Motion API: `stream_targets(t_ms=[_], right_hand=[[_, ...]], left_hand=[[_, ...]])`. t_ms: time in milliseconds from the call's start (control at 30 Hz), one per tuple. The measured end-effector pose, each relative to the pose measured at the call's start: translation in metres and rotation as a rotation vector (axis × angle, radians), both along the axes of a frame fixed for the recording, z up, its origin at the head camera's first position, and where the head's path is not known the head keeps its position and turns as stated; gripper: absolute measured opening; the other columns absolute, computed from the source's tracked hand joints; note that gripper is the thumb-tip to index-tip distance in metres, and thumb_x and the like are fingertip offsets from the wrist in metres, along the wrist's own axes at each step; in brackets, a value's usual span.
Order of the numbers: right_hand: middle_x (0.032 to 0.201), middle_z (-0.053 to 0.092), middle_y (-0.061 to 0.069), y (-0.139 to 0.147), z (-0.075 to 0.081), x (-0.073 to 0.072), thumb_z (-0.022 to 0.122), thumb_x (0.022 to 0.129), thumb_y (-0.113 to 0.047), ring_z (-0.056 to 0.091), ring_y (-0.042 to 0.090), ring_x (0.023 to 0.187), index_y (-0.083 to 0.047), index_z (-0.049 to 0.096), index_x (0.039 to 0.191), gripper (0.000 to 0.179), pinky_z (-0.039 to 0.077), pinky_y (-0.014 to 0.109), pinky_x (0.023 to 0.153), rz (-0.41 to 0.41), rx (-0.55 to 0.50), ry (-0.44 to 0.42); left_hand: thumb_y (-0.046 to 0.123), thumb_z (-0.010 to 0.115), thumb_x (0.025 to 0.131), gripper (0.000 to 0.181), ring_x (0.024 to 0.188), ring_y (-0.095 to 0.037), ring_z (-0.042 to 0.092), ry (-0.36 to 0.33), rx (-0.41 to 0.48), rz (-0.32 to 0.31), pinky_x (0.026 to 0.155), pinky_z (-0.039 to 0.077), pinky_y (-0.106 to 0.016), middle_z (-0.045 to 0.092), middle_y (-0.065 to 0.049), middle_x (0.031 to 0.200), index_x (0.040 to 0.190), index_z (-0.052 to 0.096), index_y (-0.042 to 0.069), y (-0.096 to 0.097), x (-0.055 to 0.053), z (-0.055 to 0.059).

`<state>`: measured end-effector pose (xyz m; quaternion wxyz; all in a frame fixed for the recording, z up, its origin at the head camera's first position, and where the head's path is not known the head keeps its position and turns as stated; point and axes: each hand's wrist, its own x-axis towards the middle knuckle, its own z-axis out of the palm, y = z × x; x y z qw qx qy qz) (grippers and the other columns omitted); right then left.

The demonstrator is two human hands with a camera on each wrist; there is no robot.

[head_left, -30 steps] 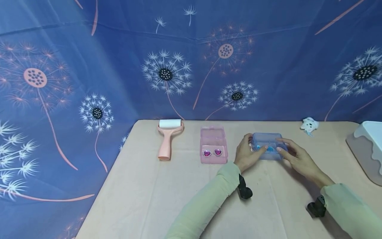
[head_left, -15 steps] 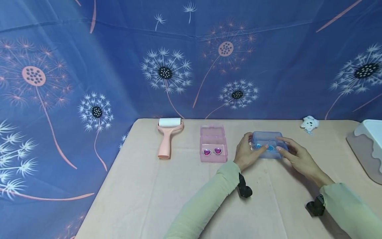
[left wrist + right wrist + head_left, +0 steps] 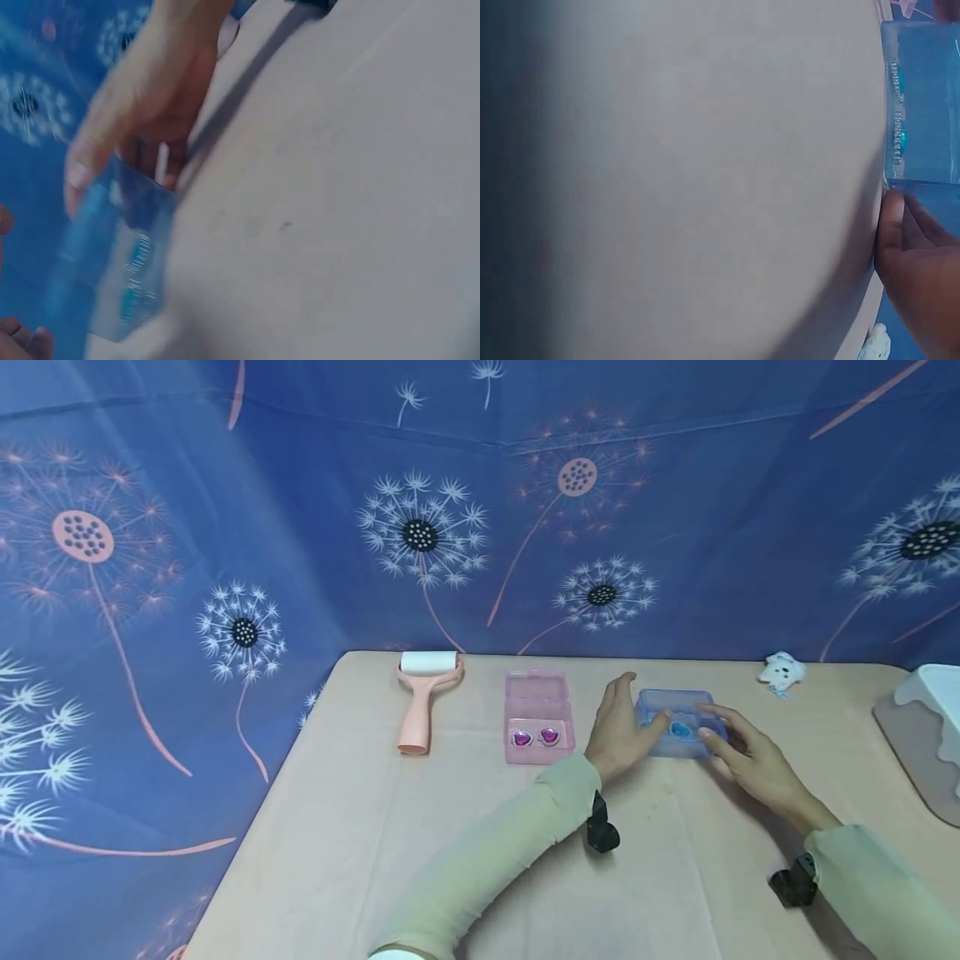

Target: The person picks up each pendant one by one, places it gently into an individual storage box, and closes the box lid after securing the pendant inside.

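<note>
A see-through blue plastic box point(image 3: 681, 747) stands on the table between both hands, with turquoise jewelled pieces point(image 3: 900, 136) inside. My right hand point(image 3: 761, 768) grips its right end, the thumb on the near side and the fingers at the back. At the box's left end is my left hand point(image 3: 621, 735), fingers straight and stretched up and thumb pointing across the near left corner. In the left wrist view, the left fingertips point(image 3: 26, 343) show apart from the box at the lower left, and the right hand point(image 3: 150, 97) holds its far end.
An open pink box point(image 3: 537, 758) with two pink heart-shaped jewels lies left of the hands. Farther left is a pink-handled roller point(image 3: 420, 710). A small white animal figure point(image 3: 782, 672) lies at the back right, and a white-and-grey container point(image 3: 915, 735) stands at the right edge.
My left hand has loosened from the blue box, its fingers straightening and lifting off the left end. The right hand keeps its hold. The head view has shifted slightly.
</note>
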<state>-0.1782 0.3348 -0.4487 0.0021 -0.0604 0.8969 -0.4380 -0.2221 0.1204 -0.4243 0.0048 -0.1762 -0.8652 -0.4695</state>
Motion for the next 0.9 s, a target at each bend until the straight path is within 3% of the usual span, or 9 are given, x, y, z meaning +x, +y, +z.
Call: stream_targets(t_ms=[133,267,333,400,500,567,667,800,900], right_hand=[[0.157,0.011,0.03,-0.001,-0.001,0.0,0.043,0.103,-0.037,0.019,0.062,0.135,-0.015,0.023,0.153,0.059,0.027,0.071,0.099,0.004,0.023,-0.014],[0.149,0.021,0.04,-0.008,0.009,0.0,0.041,0.103,-0.035,0.034,0.064,0.125,-0.01,0.016,0.154,0.062,0.045,0.06,0.092,-0.028,0.051,0.009],[0.146,0.03,0.037,-0.013,0.017,-0.001,0.043,0.103,-0.033,0.04,0.059,0.123,-0.01,0.018,0.154,0.061,0.052,0.035,0.092,-0.076,0.058,0.074],[0.148,0.035,0.029,-0.02,0.027,-0.002,0.048,0.102,-0.029,0.044,0.044,0.13,-0.012,0.025,0.152,0.058,0.046,0.013,0.09,-0.121,0.047,0.172],[0.146,0.043,0.008,-0.037,0.041,-0.005,0.054,0.099,-0.018,0.047,0.01,0.13,-0.012,0.038,0.146,0.05,0.034,-0.002,0.085,-0.165,-0.013,0.328],[0.141,0.046,-0.003,-0.052,0.049,-0.007,0.055,0.098,-0.011,0.045,-0.005,0.124,-0.01,0.042,0.143,0.047,0.036,-0.001,0.088,-0.17,-0.074,0.399],[0.135,0.049,-0.007,-0.079,0.059,-0.012,0.053,0.098,-0.008,0.047,-0.009,0.118,-0.003,0.044,0.14,0.043,0.039,0.002,0.09,-0.147,-0.18,0.428],[0.139,0.049,0.01,-0.121,0.067,-0.026,0.048,0.102,-0.016,0.052,-0.003,0.113,-0.002,0.041,0.141,0.043,0.045,0.006,0.088,-0.117,-0.321,0.299],[0.144,0.044,0.018,-0.152,0.065,-0.041,0.046,0.102,-0.021,0.053,0.012,0.12,-0.004,0.038,0.144,0.046,0.049,0.016,0.093,-0.137,-0.421,0.148]], left_hand=[[0.038,0.058,0.093,0.068,0.132,-0.016,0.047,0.08,-0.041,-0.098,0.106,0.041,-0.027,0.034,-0.001,0.153,0.149,0.028,0.014,-0.028,0.009,0.025],[0.031,0.063,0.091,0.067,0.125,-0.019,0.053,0.113,-0.004,-0.124,0.101,0.045,-0.025,0.037,-0.003,0.152,0.148,0.031,0.014,-0.071,0.016,0.043],[0.028,0.067,0.089,0.067,0.127,-0.021,0.052,0.134,0.036,-0.107,0.101,0.046,-0.027,0.039,-0.004,0.151,0.146,0.034,0.014,-0.097,0.017,0.048],[0.024,0.07,0.087,0.071,0.132,-0.023,0.048,0.162,0.064,-0.09,0.104,0.045,-0.03,0.038,-0.007,0.151,0.147,0.034,0.013,-0.123,0.018,0.049],[0.021,0.074,0.084,0.079,0.138,-0.024,0.041,0.18,0.068,-0.047,0.107,0.043,-0.035,0.035,-0.008,0.154,0.149,0.031,0.012,-0.158,0.017,0.044],[0.02,0.076,0.082,0.084,0.141,-0.025,0.038,0.166,0.067,-0.019,0.107,0.043,-0.036,0.033,-0.009,0.155,0.151,0.028,0.011,-0.175,0.016,0.038],[0.02,0.079,0.079,0.091,0.143,-0.024,0.033,0.078,0.08,0.015,0.108,0.042,-0.035,0.031,-0.007,0.157,0.152,0.026,0.012,-0.192,0.014,0.026],[0.023,0.082,0.077,0.096,0.144,-0.022,0.033,-0.052,0.112,0.03,0.109,0.041,-0.038,0.029,-0.001,0.159,0.153,0.024,0.016,-0.2,0.007,0.009],[0.02,0.084,0.075,0.098,0.143,-0.025,0.034,-0.129,0.172,0.022,0.11,0.039,-0.04,0.029,-0.002,0.159,0.153,0.025,0.017,-0.2,0.003,-0.004]])
